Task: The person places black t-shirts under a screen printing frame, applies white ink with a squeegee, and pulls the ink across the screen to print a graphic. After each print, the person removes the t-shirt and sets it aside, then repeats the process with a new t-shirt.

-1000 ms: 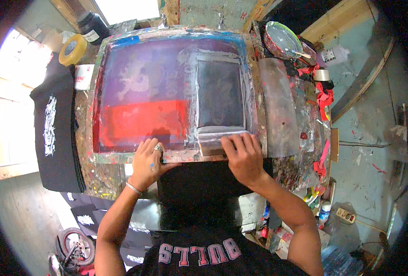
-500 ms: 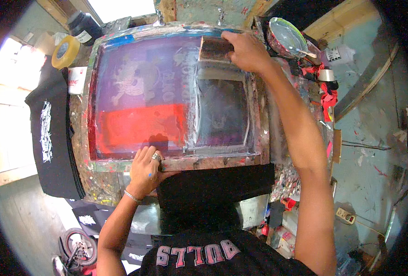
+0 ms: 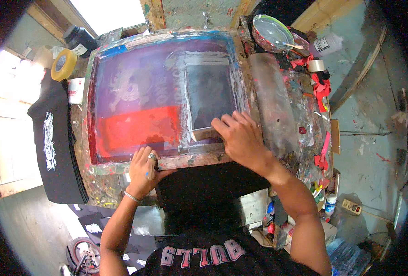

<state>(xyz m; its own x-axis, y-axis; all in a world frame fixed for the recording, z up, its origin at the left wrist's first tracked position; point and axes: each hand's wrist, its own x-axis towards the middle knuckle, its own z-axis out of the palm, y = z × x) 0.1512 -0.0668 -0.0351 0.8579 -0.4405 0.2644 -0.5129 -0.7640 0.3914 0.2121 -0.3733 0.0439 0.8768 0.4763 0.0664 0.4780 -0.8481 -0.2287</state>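
A screen printing frame (image 3: pixel 167 163) lies flat on the paint-stained bench, its mesh purple with a red block (image 3: pixel 142 126) at the near left and a dark rectangle (image 3: pixel 208 92) edged in pale ink at the right. My right hand (image 3: pixel 243 138) is closed on a wooden squeegee (image 3: pixel 204 134), which rests on the mesh at the near end of that rectangle. At the frame's near edge, my left hand (image 3: pixel 144 170) grips the wooden rail, fingers over the top. Black fabric (image 3: pixel 199 184) hangs out below the near rail.
A bowl of grey ink (image 3: pixel 273 33) with a stick stands at the far right. Folded black printed shirts (image 3: pixel 57 142) lie at the left, near a yellow tape roll (image 3: pixel 64 65) and a dark jar (image 3: pixel 79 40). Red cloth scraps (image 3: pixel 321 87) and a white roll (image 3: pixel 317 65) line the right side.
My right hand has drawn the squeegee from the frame's far side toward me, down the dark rectangle. My left hand stays on the near rail. The whole view has shifted slightly.
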